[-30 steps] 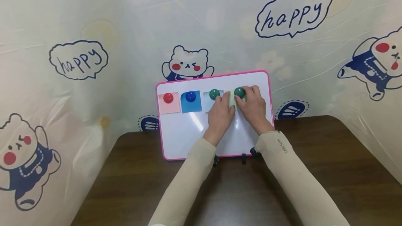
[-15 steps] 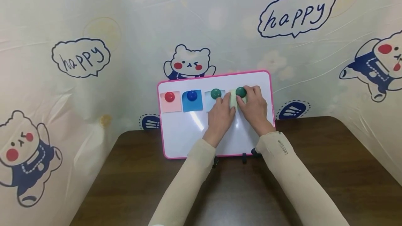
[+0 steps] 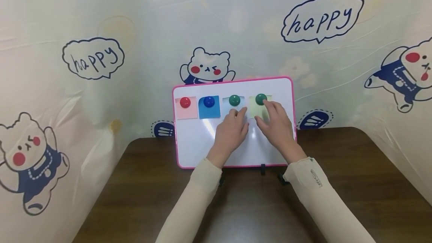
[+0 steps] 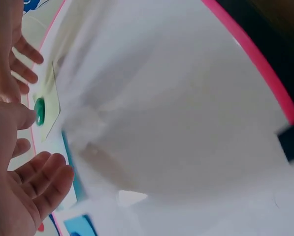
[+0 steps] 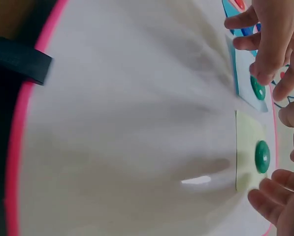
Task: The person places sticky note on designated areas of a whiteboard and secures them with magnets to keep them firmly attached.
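Note:
A pink-framed whiteboard (image 3: 209, 145) stands tilted on the table. Across its upper part hang a pink sticky note (image 3: 186, 113), a blue one (image 3: 209, 113), a pale blue one (image 3: 229, 108) and a pale green one (image 3: 254, 111). Each lies under a round magnet: red (image 3: 185, 102), blue (image 3: 209, 102), green (image 3: 234, 100) and another green (image 3: 261, 99). My left hand (image 3: 231, 132) hovers below the pale blue note, fingers loosely bent, holding nothing. Close by the pale green note is my right hand (image 3: 277, 127), its fingers spread and apart from the magnet in the right wrist view (image 5: 262, 157).
The board's lower edge sits in black clips (image 3: 263, 169) on a dark wooden table (image 3: 246, 213). Behind it hangs a pale curtain (image 3: 155, 29) printed with bears and "happy" bubbles.
Both hands have drawn back from the pale green note and its green magnet, the left one down and to the left. The note now shows fully under its magnet.

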`<state>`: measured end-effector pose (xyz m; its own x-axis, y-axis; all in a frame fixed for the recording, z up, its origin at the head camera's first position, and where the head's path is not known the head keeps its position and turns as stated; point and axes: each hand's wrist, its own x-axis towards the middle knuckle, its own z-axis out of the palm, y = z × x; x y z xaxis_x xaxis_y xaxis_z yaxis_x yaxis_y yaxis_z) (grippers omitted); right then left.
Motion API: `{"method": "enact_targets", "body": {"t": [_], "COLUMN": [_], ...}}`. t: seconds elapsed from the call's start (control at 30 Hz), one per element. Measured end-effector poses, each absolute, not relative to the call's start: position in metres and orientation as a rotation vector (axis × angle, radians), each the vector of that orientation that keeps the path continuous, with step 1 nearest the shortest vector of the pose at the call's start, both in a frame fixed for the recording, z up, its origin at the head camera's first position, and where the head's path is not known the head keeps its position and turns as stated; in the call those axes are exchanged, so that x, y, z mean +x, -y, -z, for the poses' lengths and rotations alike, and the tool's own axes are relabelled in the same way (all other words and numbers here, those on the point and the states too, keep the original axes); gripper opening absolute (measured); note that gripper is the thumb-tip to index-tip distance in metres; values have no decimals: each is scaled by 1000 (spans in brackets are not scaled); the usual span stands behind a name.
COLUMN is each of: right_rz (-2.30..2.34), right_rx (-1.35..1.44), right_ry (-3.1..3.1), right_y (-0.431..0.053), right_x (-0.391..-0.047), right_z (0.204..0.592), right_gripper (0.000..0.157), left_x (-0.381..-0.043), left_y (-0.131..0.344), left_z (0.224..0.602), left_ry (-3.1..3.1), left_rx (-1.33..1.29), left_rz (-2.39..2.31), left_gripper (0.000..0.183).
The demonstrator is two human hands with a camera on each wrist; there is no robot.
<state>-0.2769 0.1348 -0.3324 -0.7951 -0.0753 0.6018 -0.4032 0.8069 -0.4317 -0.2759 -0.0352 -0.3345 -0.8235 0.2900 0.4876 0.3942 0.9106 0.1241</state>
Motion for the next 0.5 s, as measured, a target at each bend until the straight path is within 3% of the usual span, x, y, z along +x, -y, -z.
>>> {"method": "enact_targets", "body": {"t": [0.23, 0.5], "right_rz": [-568, -318], "right_rx": [420, 342], "right_ry": [2487, 2634], "right_y": [-145, -158], "right_x": [-259, -235], "right_z": [346, 364], "right_gripper": [78, 101], "left_x": [-262, -244], "left_y": [54, 73], "left_z": [342, 359], "left_ry": [2535, 2557], "left_rx": [-517, -524], "left_rz": [226, 38], "left_gripper": [56, 80]}}
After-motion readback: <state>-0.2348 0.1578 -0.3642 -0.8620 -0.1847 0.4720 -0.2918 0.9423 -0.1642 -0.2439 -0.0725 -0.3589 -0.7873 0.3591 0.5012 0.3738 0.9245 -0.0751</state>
